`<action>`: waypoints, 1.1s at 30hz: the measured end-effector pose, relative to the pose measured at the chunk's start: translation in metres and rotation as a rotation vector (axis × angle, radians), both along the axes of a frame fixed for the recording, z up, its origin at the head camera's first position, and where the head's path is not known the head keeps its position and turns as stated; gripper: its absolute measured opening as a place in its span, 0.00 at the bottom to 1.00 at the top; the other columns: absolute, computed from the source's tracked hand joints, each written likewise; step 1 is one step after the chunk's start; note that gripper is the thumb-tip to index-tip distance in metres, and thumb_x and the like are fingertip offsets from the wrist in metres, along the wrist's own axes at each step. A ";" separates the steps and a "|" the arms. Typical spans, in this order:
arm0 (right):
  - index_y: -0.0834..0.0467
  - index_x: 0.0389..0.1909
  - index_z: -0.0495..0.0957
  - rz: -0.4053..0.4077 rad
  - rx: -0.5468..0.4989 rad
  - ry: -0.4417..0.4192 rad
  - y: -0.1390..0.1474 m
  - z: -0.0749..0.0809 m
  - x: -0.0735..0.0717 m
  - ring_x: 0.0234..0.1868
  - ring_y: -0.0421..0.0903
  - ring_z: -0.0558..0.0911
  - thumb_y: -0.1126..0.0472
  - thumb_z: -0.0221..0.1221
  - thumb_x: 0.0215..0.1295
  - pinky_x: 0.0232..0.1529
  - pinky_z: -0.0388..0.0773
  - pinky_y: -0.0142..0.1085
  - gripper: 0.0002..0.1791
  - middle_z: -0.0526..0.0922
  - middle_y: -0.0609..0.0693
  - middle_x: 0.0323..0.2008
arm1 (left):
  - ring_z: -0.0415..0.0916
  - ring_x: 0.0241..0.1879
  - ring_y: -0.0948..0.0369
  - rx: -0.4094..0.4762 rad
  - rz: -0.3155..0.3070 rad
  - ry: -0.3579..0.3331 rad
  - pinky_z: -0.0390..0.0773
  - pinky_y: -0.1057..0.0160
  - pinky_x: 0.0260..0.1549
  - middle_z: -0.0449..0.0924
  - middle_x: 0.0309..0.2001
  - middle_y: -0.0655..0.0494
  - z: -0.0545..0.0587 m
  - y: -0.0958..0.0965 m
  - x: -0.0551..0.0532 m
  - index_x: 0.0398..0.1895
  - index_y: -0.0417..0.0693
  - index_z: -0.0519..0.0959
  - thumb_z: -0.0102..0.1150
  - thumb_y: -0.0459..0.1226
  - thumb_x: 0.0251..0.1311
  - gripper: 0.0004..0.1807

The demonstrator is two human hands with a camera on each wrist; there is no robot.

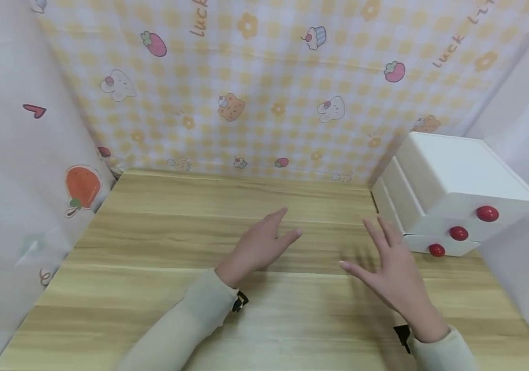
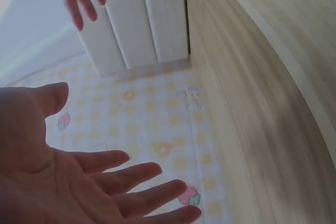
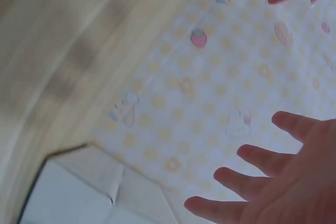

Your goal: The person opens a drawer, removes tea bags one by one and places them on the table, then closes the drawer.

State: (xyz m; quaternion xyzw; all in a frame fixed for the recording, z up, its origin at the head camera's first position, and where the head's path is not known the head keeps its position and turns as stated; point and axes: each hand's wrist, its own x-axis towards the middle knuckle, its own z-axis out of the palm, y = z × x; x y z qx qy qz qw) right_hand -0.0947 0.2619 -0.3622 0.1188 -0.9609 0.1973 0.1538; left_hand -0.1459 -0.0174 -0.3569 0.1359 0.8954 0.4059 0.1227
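My left hand (image 1: 257, 245) hovers over the middle of the wooden table (image 1: 176, 221), fingers straight and thumb apart, with nothing in it. In the left wrist view its palm and spread fingers (image 2: 142, 177) show bare. To the right, my right hand (image 1: 396, 275) is held above the table with fingers spread, also holding nothing. It is the hand nearest to a white drawer unit (image 1: 482, 165) with red round knobs, and its fingertips overlap the unit's lower left side in the head view. The right wrist view shows the same hand's separated fingers (image 3: 262, 161).
A yellow checked curtain (image 1: 264, 67) with cartoon prints hangs behind the table. White cloth (image 1: 18, 154) with printed fruit borders the left side, and plain white cloth (image 1: 524, 87) the right. The drawer unit stands at the table's back right corner.
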 end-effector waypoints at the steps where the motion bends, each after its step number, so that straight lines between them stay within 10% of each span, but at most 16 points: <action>1: 0.49 0.78 0.59 -0.005 -0.010 0.022 0.004 0.002 0.001 0.70 0.79 0.62 0.39 0.74 0.50 0.56 0.63 0.78 0.56 0.60 0.69 0.75 | 0.55 0.79 0.52 0.011 -0.004 -0.007 0.58 0.46 0.76 0.56 0.80 0.54 0.000 0.004 -0.001 0.81 0.53 0.53 0.45 0.64 0.71 0.43; 17: 0.54 0.71 0.71 -0.114 -0.163 0.260 0.062 0.011 0.003 0.57 0.79 0.74 0.53 0.80 0.43 0.53 0.66 0.77 0.50 0.66 0.68 0.73 | 0.52 0.80 0.57 0.125 -0.187 0.056 0.58 0.51 0.77 0.52 0.81 0.58 0.003 0.078 -0.014 0.82 0.55 0.49 0.39 0.64 0.73 0.42; 23: 0.57 0.70 0.72 -0.154 -0.197 0.308 0.080 0.010 0.001 0.64 0.79 0.69 0.54 0.79 0.46 0.62 0.62 0.75 0.46 0.67 0.68 0.72 | 0.49 0.81 0.57 0.137 -0.301 0.067 0.57 0.51 0.77 0.47 0.82 0.58 0.001 0.100 -0.017 0.83 0.54 0.44 0.32 0.68 0.72 0.45; 33: 0.56 0.70 0.72 -0.323 -0.275 0.299 0.109 0.012 0.006 0.74 0.67 0.64 0.57 0.75 0.53 0.74 0.56 0.65 0.42 0.67 0.62 0.74 | 0.46 0.81 0.63 0.220 -0.310 0.051 0.55 0.52 0.78 0.42 0.82 0.68 0.006 0.131 -0.021 0.82 0.69 0.39 0.34 0.68 0.72 0.41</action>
